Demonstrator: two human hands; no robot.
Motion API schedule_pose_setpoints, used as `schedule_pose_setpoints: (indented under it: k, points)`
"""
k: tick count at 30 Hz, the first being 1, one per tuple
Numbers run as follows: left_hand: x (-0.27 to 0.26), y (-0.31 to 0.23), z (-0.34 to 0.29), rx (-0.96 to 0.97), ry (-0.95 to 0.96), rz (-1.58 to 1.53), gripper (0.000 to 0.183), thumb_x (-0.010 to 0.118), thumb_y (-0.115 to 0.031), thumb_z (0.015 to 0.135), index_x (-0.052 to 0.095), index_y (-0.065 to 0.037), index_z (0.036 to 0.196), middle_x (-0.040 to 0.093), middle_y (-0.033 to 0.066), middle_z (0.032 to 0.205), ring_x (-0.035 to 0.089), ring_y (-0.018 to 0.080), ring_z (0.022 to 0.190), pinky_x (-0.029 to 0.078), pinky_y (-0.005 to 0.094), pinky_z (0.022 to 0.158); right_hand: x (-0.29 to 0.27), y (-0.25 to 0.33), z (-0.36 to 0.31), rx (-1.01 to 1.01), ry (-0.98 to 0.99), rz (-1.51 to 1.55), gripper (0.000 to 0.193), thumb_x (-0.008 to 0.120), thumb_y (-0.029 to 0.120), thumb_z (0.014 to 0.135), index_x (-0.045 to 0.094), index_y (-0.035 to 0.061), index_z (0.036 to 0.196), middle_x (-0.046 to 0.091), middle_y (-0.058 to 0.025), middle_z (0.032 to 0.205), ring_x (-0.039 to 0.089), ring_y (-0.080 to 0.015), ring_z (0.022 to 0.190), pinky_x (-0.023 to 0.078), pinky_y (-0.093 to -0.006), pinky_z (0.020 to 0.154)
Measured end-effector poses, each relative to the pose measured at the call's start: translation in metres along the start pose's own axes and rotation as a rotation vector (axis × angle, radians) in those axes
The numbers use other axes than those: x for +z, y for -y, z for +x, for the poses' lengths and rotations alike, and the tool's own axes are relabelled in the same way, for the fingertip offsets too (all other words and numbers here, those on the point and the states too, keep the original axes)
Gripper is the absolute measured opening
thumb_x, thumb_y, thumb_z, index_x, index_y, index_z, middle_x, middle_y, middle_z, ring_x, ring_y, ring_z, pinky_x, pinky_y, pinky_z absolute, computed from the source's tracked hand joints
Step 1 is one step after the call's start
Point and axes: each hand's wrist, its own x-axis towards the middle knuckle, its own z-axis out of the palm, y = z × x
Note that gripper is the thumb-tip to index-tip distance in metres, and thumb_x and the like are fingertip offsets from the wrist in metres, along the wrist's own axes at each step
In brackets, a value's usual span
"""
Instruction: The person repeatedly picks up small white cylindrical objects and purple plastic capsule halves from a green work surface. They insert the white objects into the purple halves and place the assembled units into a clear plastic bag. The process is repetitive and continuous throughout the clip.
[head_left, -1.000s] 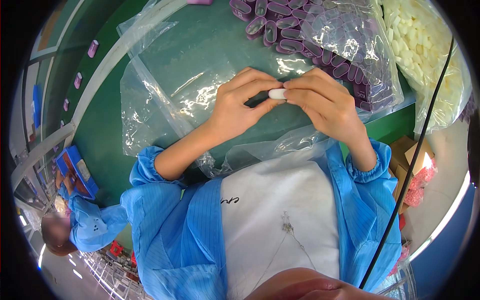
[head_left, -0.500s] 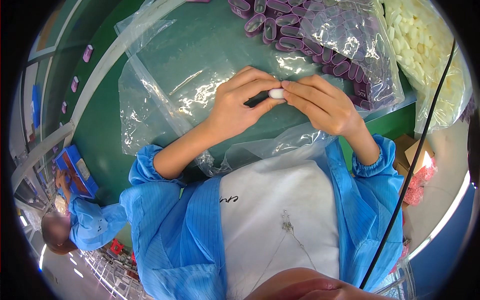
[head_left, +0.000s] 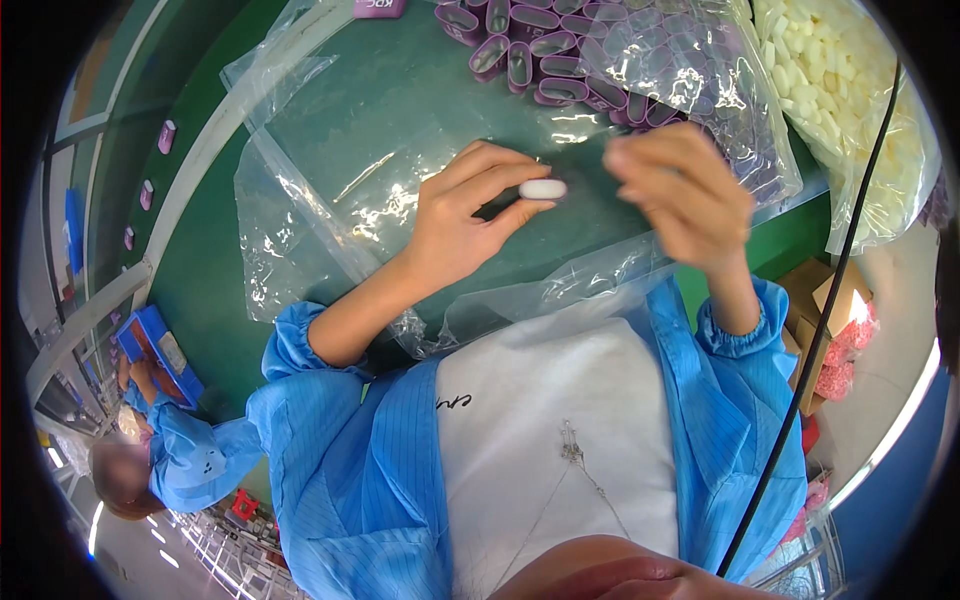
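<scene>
My left hand pinches a small oval piece between thumb and fingers, above the plastic sheet on the bench. The face of this piece that shows is white and rounded; the rest is hidden by the fingers. To its right, apart from it, hovers my right hand, fingers bent and smeared by motion. Whether anything is in it cannot be made out. Beyond my right hand, many purple oval casings stand open end up in a clear bag.
A clear bag of cream-white pieces lies at the far right. One purple casing sits at the far edge. Similar pieces line the green belt at left. There a co-worker in blue sits by a blue bin. A black cable crosses the right side.
My right hand has let go of the oval piece and moved right, away from my left hand. My left hand keeps its pinch, and more of the piece's white face shows.
</scene>
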Motion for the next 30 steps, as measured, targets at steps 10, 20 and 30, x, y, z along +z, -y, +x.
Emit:
schedule_pose_setpoints:
  k: [10,20,30]
  points:
    - [-0.268,0.123,0.074,-0.366,-0.191,0.751,0.046,0.053,-0.025,0.104,0.049,-0.015,0.149,0.063,0.0107,0.121,0.059,0.0193,0.113,0.042,0.0293,0.100,-0.138,-0.080,-0.057,0.569,-0.441,-0.711,0.015,0.070,0.014,0.091,0.076,0.0068,0.103,0.073,-0.0099,0.092,0.070,-0.0173,0.078,0.053,-0.0296,0.072]
    - [-0.212,0.151,0.100,0.033,-0.460,0.922,0.032,0.056,-0.025,0.102,0.066,-0.005,0.124,0.063,0.0155,0.125,0.056,0.0271,0.116,0.044,0.0359,0.099,-0.144,-0.111,-0.046,0.819,0.071,-0.997,0.023,0.071,0.024,0.086,0.072,0.0038,0.096,0.068,-0.0158,0.096,0.066,-0.0359,0.090,0.052,-0.0432,0.079]
    - [0.002,0.015,0.079,0.069,-0.215,0.468,0.035,0.087,-0.016,0.075,0.068,-0.003,0.102,0.067,0.0089,0.094,0.063,0.0190,0.078,0.052,0.0298,0.070,-0.129,-0.126,-0.044,0.772,0.099,-1.134,0.018,0.068,0.021,0.088,0.066,0.0027,0.091,0.067,-0.0161,0.097,0.066,-0.0360,0.091,0.053,-0.0450,0.079]
